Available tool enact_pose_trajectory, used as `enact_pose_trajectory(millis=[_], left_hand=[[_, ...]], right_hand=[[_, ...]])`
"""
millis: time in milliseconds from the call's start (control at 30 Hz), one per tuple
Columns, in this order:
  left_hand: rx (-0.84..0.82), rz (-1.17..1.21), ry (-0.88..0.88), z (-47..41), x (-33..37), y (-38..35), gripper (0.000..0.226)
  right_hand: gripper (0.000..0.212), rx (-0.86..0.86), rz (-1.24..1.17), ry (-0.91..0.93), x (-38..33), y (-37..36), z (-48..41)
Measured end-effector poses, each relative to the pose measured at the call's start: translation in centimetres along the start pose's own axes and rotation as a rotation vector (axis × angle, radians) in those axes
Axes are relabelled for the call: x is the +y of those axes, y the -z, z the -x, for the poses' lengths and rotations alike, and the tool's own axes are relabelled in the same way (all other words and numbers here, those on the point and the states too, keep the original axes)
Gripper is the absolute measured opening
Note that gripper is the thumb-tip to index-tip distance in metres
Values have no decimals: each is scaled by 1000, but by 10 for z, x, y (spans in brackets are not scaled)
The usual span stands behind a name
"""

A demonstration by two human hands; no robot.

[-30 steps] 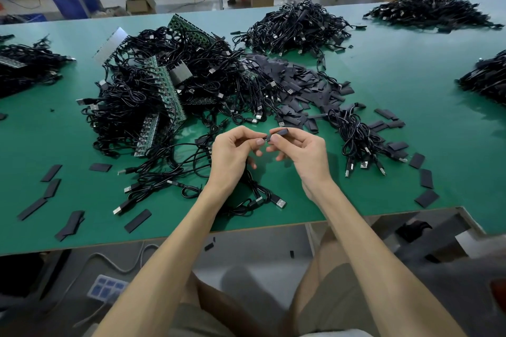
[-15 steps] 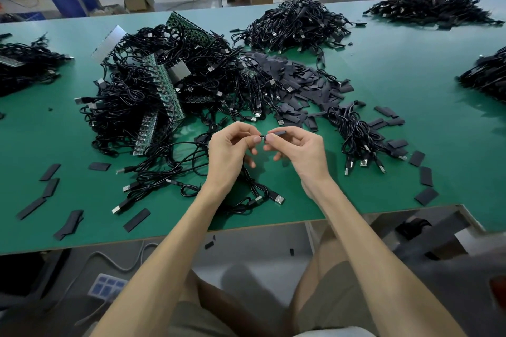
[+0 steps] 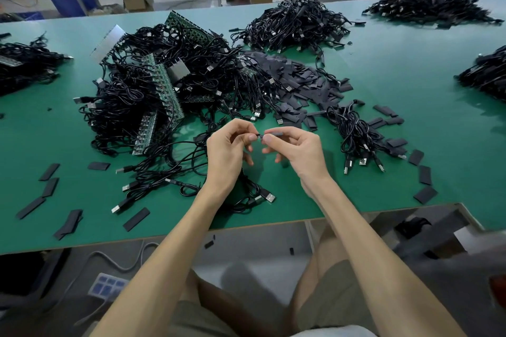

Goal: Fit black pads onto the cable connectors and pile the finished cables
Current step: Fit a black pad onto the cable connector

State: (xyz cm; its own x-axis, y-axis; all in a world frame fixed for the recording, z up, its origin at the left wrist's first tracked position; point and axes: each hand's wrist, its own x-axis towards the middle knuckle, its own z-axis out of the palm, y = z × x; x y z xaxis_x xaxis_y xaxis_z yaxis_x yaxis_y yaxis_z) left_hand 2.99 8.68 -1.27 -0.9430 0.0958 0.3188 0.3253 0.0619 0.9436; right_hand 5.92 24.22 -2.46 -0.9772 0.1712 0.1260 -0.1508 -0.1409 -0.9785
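Both forearms reach up from the lap, cross the counter edge and meet above its near middle, wrists bent inward. The left hand pinches a small connector between thumb and forefinger; its other fingers curl loosely below and hold nothing. The right hand mirrors it, thumb and forefinger pinching one end of a dark pad held level, the remaining fingers half curled. Connector tip and pad end touch between the two hands; whether the tip has gone inside cannot be told.

The cable drops behind the left wrist and loops on the counter, its USB plug lying just right of that wrist. Loose pads lie flat near the front edge on both sides.

Beyond the hands to the left sits a big tangle of black cables wound through green boards. To the right lies a smaller bundle, plugs pointing toward the person. Between them, a little farther back, is a pad heap.

Behind that is a cable pile, well apart from the hands. Other piles sit at the far right corner and at the left and right edges.
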Motion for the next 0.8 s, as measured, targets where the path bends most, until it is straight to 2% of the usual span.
enact_pose_trajectory(millis=[300,533,800], left_hand=[[-26,-90,44,-1,-2,0,35],[-27,-114,43,-1,-2,-1,33],[-42,-112,7,-1,-2,2,27]], right_hand=[[11,-39,198,-10,6,-3,-2],[10,-36,168,-5,8,-1,-2],[18,-53,205,1,11,-1,-3]])
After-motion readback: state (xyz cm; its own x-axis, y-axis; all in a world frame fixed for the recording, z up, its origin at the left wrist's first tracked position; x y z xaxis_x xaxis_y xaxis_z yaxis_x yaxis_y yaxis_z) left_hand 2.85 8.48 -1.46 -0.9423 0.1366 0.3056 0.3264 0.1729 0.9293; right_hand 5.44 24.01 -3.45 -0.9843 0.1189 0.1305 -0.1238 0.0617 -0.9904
